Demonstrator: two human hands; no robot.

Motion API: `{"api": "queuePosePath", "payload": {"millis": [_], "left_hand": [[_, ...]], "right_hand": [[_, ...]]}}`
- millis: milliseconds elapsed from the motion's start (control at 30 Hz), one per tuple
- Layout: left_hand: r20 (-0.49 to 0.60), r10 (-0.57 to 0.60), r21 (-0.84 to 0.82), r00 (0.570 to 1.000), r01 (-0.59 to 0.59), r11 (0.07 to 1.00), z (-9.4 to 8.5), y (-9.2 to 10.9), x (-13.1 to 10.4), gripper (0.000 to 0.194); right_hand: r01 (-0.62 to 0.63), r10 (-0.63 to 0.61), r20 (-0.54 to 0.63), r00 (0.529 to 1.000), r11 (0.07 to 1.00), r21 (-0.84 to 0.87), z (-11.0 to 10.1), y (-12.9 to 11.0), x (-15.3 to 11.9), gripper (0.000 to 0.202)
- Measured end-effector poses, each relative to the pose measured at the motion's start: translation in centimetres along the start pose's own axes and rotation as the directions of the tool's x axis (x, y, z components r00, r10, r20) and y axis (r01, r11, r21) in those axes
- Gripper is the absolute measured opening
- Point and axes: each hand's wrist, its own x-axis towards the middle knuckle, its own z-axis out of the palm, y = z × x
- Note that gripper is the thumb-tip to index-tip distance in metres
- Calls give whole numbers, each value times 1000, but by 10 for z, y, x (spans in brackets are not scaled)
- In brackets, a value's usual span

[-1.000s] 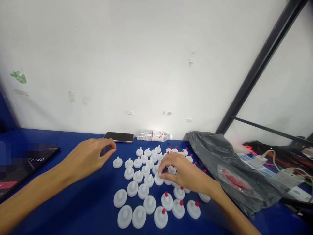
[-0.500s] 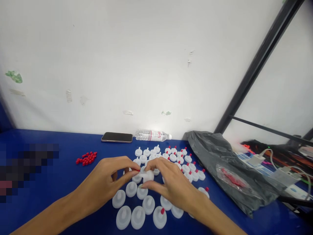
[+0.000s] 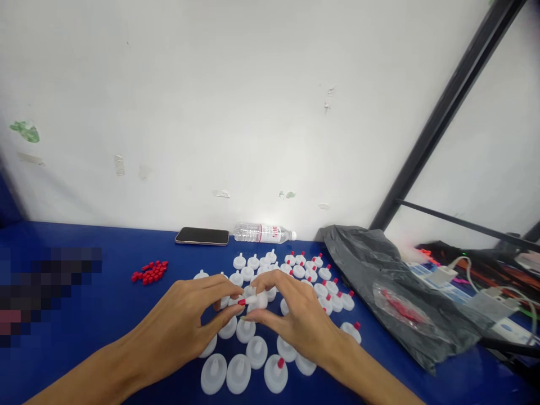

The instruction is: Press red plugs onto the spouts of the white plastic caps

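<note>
My right hand (image 3: pixel 297 309) grips a white plastic nozzle lid (image 3: pixel 260 300) by its round base, the spout aimed left. A small red cap (image 3: pixel 242 302) sits at the spout's tip, with the thumb and forefinger of my left hand (image 3: pixel 196 312) closed about it. Under and around both hands, many white nozzle lids stand spout-up on the blue table (image 3: pixel 105 315). Those to the right mostly wear red caps, like the lid near the front (image 3: pixel 275 376). Bare spouts show on the lids at front left (image 3: pixel 213 376). My hands hide some lids.
Loose red caps (image 3: pixel 150 272) lie in a pile at left. A phone (image 3: pixel 202 236) and a clear bottle (image 3: pixel 264 233) lie along the wall. At right, a grey plastic bag (image 3: pixel 363 253) carries a clear packet of red pieces (image 3: pixel 400 306), beside a black metal frame (image 3: pixel 442 112).
The red cap, mostly covered by my left fingertips before, now shows plainly on the spout's tip. My left hand has shifted slightly down and right; the held lid stays nearly in place.
</note>
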Motion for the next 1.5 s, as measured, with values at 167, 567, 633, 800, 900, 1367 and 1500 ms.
{"api": "queuePosePath", "payload": {"millis": [167, 567, 633, 800, 900, 1367, 1500], "left_hand": [[21, 138, 185, 990, -139, 973, 9, -6, -9, 26], [-20, 178, 64, 984, -177, 982, 9, 4, -8, 32], [-17, 157, 84, 987, -155, 984, 8, 7, -5, 30], [-70, 155, 278, 985, -129, 952, -5, -12, 3, 27], [-120, 48, 447, 992, 10, 895, -30, -40, 8, 33], [83, -402, 588, 912, 281, 758, -83, -111, -6, 14], [88, -375, 603, 923, 250, 757, -81, -118, -8, 14]], "right_hand": [[96, -96, -100, 990, 995, -12, 3, -3, 0, 28], [239, -248, -178, 952, 968, -71, 7, -19, -3, 13], [175, -178, -146, 973, 984, -32, 3, -16, -1, 17], [16, -21, -50, 999, 995, -96, -12, -5, 6, 16], [-109, 97, -90, 991, 984, -142, -23, 1, 10, 10], [-213, 269, 321, 908, 957, -199, -46, 16, 8, 14], [-189, 256, 379, 890, 960, -205, -45, 17, 6, 13]]}}
